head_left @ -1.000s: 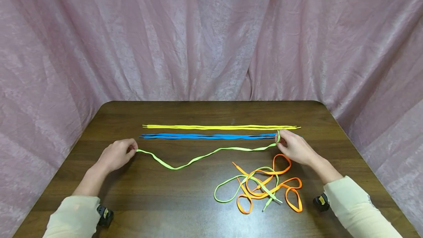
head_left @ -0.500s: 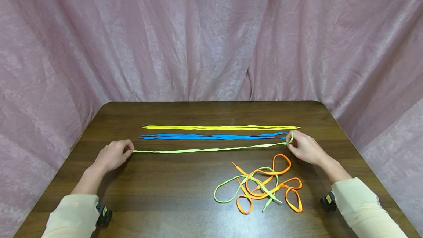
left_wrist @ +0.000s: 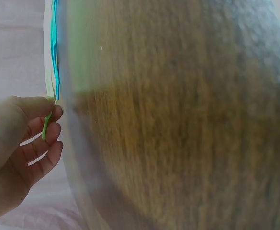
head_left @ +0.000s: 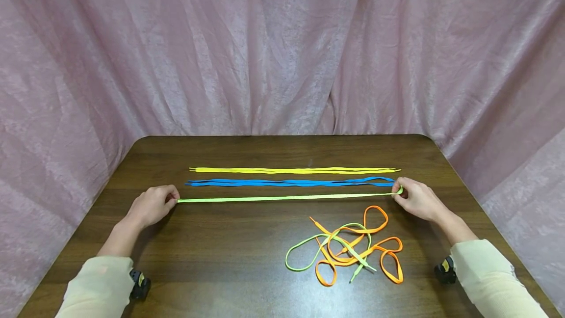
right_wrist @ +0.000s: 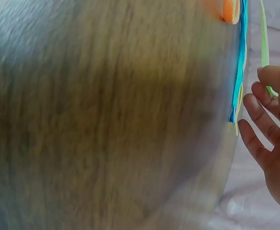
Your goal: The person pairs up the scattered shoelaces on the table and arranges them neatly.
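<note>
A light green shoelace (head_left: 282,198) is stretched straight between both hands, in front of a blue shoelace (head_left: 282,183). The left hand (head_left: 152,205) pinches its left end between thumb and index finger; in the left wrist view the green tip (left_wrist: 45,129) pokes out below the thumb. At the other end the right hand (head_left: 419,200) pinches the lace, a short bit curling past the fingers. Beyond the blue lace lies a yellow shoelace (head_left: 295,171), laid in parallel strands. The blue lace's right end is partly hidden by the right hand.
Nearer the front right, an orange shoelace (head_left: 393,266) lies in loose loops, tangled with another light green lace (head_left: 289,256). Everything lies on a brown wooden table (head_left: 212,278). A pink curtain (head_left: 265,53) hangs behind its far edge.
The right hand has moved right, pulling the held green lace from a sagging wave to a straight line. The left hand has shifted slightly left. The tangled laces stay put.
</note>
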{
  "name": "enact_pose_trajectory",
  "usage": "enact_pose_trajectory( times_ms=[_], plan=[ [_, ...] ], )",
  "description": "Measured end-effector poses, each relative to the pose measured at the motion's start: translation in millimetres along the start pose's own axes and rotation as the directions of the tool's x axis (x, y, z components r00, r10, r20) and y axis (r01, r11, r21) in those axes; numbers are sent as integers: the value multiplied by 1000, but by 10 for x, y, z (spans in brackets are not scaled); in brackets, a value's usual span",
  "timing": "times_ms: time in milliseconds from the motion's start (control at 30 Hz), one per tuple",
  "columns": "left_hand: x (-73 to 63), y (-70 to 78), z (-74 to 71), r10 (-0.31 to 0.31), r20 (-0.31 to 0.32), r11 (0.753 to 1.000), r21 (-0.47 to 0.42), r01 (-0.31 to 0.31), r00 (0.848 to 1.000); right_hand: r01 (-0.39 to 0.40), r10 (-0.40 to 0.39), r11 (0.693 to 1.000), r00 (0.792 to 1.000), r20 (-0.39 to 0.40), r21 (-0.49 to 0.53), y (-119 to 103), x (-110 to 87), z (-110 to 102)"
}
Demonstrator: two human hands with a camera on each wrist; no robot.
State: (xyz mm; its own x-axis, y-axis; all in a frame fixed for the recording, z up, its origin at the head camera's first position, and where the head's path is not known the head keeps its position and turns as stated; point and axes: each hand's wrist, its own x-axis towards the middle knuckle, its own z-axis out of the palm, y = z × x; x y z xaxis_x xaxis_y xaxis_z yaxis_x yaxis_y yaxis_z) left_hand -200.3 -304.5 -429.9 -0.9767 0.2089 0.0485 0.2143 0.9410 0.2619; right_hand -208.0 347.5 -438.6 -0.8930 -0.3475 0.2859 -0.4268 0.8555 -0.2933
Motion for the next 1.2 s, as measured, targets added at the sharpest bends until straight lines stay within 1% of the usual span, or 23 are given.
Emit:
enact_pose_trajectory(
  times_ms=[267, 533, 800, 967, 1067, 1200],
  plan=[
    [23, -14, 7, 4, -8, 1000, 5, -4, 1000, 0, 0, 999, 1000, -16, -32, 98, -38, -9],
    [36, -6, 16, -2, 4, 1000, 1, 2, 1000, -35, 36, 998, 999, 25, -48, 145, -58, -41],
    [75, 8, 39, -5, 13, 1000, -4, 5, 1000, -39, 41, 997, 999, 20, -72, 179, -78, -38],
    [106, 2, 52, 0, 1, 1000, 3, 0, 1000, -45, 49, 996, 997, 58, -72, 186, -76, -37],
    [132, -5, 66, -2, -19, 1000, 13, 2, 1000, -55, 61, 996, 995, 78, -68, 187, -68, -35],
    [156, -5, 81, -8, -42, 1000, 17, 9, 999, -66, 71, 996, 994, 85, -65, 191, -55, -26]
  ],
)
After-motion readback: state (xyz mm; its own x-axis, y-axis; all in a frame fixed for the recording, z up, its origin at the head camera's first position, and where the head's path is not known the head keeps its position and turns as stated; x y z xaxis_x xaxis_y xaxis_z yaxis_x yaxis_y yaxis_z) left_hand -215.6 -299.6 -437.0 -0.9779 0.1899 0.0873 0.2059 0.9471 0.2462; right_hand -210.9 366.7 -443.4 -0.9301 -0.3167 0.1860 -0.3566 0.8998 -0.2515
